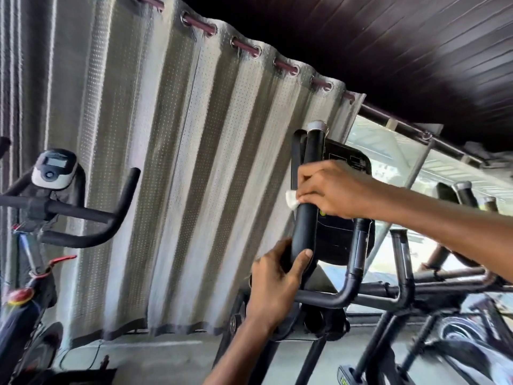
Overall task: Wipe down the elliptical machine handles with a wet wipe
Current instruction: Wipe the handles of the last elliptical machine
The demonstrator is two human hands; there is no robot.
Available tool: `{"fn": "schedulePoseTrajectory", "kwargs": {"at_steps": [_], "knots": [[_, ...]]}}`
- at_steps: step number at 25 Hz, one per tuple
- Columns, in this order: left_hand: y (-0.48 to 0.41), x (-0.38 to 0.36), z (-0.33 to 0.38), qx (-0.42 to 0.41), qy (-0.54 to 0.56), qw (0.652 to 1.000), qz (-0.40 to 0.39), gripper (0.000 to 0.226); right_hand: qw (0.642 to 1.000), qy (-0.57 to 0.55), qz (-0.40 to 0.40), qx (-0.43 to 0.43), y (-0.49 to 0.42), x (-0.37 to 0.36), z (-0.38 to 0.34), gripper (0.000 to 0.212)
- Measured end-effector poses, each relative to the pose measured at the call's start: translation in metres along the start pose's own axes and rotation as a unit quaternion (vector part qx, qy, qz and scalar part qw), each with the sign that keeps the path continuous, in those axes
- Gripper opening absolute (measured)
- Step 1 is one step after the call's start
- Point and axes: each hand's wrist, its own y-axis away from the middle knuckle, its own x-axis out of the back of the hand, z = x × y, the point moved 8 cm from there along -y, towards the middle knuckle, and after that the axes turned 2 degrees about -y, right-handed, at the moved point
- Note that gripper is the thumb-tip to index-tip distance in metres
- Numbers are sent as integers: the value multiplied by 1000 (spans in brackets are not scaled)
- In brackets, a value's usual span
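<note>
wipe (pixel 293 200): small, white, crumpled, only a corner peeping out left of the right hand, pressed onto the handle about halfway up.
handle (pixel 304 229): upright black tube, matte and padded-looking, silver cap on top, standing right in front of the dark console (pixel 344 237).
right hand (pixel 330 190): grip closed, fingers wrapped round the handle with the wipe trapped underneath.
left hand (pixel 277 276): grip closed on the handle lower down, thumb across the front, steadying it by the look of it.
how it handles: the wipe is light, soft and limp, likely slick when wet, so it wants a full wrap under the fingers, not a pinch at the edge. the handle is stiff and may swing, so a hold low down suits.
backdrop: grey curtain (pixel 166 162) behind, exercise bike (pixel 55 173) off to the left.
</note>
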Motion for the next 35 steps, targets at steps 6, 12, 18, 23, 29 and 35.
{"fn": "schedulePoseTrajectory", "kwargs": {"at_steps": [6, 12, 18, 23, 29, 35], "knots": [[4, 3, 5, -10, 20, 1000, 0, 26, 995, 54, 81, -4, -1, 10, -3, 6], [7, 4, 14, -28, 10, 999, 17, 22, 992, 39, 117, 11, 22, -4, -22, 7], [6, 5, 8, -30, -39, 998, 26, 32, 989, -12, 147, 5, 46, -14, -32, 7], [3, 6, 20, -33, 43, 997, -54, 60, 971, -192, 111, -93, 56, -16, -27, 12], [-11, 31, 37, -47, -28, 998, 38, 9, 921, -321, 124, -183, 70, -10, -17, 12], [-26, 32, 30, 73, 78, 994, 18, 33, 956, -88, 240, -148, 66, 14, -33, 13]]}}
